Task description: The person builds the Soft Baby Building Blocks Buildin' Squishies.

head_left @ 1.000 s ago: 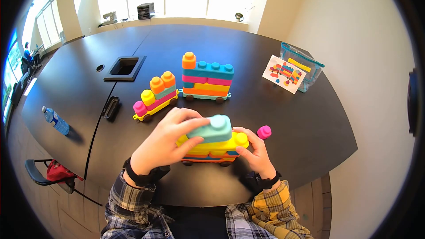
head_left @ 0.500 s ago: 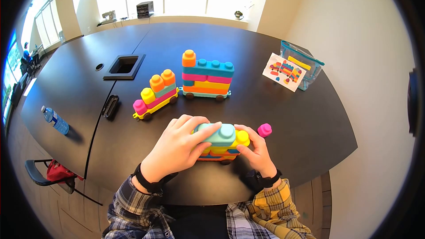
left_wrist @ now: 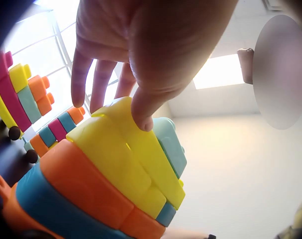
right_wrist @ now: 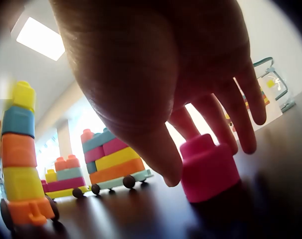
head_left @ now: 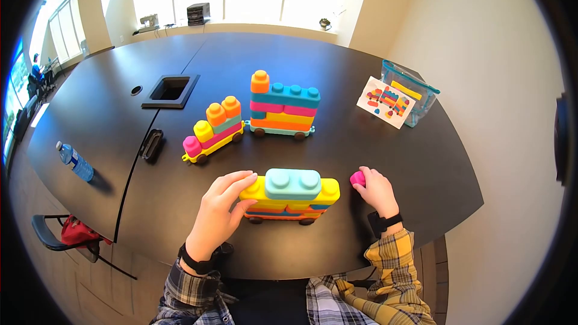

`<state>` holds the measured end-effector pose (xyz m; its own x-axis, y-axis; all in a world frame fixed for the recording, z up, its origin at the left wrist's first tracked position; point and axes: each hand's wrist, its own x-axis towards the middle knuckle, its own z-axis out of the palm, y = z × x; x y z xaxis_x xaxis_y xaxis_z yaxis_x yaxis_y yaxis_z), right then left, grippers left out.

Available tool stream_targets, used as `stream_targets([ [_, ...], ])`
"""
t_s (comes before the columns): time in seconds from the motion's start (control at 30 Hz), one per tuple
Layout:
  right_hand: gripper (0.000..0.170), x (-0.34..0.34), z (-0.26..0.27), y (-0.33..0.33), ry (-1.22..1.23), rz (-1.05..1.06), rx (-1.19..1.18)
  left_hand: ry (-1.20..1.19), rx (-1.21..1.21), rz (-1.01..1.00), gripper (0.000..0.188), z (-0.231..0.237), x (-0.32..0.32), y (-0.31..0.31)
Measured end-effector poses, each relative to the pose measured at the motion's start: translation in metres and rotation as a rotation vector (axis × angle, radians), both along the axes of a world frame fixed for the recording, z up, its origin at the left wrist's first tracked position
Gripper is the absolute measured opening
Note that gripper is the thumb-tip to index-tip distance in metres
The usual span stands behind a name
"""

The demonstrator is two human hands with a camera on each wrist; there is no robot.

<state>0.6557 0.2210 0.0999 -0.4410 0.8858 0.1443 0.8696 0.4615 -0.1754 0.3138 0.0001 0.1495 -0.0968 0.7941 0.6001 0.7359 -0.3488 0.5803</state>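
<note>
A toy block wagon (head_left: 289, 210) stands on dark wheels close to me, stacked in orange, blue and yellow. On its top yellow block (left_wrist: 123, 117) sits a light teal two-stud block (head_left: 293, 184), in the middle between two yellow studs. My left hand (head_left: 218, 212) pinches the left end of the yellow block, thumb on the near side and fingers behind. To the right, my right hand (head_left: 379, 194) holds a small pink one-stud block (right_wrist: 209, 172) on the table, its thumb against one side and fingers round the far side.
Two linked block wagons, a stepped one (head_left: 214, 132) and a taller one (head_left: 284, 111), stand beyond my hands. A picture card (head_left: 386, 102) leans on a clear pouch (head_left: 421, 93) at the far right. A water bottle (head_left: 75, 161) stands at the left, right of it a black object (head_left: 151, 145).
The teal block, in my left hand before, now sits on the wagon. My left hand has moved to the wagon's left end; my right hand has left the wagon for the pink block.
</note>
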Motion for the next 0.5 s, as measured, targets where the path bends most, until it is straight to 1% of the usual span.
stream_targets([
  [0.03,0.05,0.001,-0.005,0.003,-0.007,0.014,-0.018,-0.007,0.007,0.014,0.051,-0.001,0.001,0.0],
  [0.1,0.05,-0.003,0.001,0.002,-0.014,0.033,-0.034,-0.015,0.014,0.009,0.051,-0.002,0.001,0.002],
  [0.17,0.05,-0.007,0.013,-0.005,0.199,0.129,0.102,-0.018,0.018,0.005,0.051,-0.002,0.0,0.002],
  [0.2,0.05,-0.011,0.022,-0.007,0.201,0.129,0.102,-0.019,0.015,0.005,0.051,-0.001,0.0,0.002],
  [0.27,0.05,-0.017,0.043,-0.014,0.738,0.238,-0.066,-0.021,0.009,0.003,0.051,-0.001,0.001,0.003],
  [0.3,0.052,-0.017,0.054,-0.02,0.807,0.275,-0.082,-0.03,0.014,0.005,0.051,-0.002,0.001,0.003],
  [0.33,0.052,-0.019,0.064,-0.028,0.808,0.272,-0.083,-0.039,0.018,0.006,0.051,-0.003,0.001,0.003],
  [0.4,0.054,-0.026,0.086,-0.047,1.02,0.514,-0.256,-0.037,0.017,0.007,0.051,-0.004,0.002,0.004],
  [0.43,0.055,-0.031,0.099,-0.055,0.939,0.569,-0.288,-0.036,0.018,0.01,0.051,-0.004,0.002,0.004],
  [0.47,0.055,-0.035,0.105,-0.059,0.818,0.621,-0.197,-0.035,0.017,0.007,0.051,-0.004,0.002,0.004],
  [0.5,0.056,-0.04,0.11,-0.062,0.751,0.657,-0.147,-0.037,0.014,0.009,0.051,-0.004,0.002,0.004],
])
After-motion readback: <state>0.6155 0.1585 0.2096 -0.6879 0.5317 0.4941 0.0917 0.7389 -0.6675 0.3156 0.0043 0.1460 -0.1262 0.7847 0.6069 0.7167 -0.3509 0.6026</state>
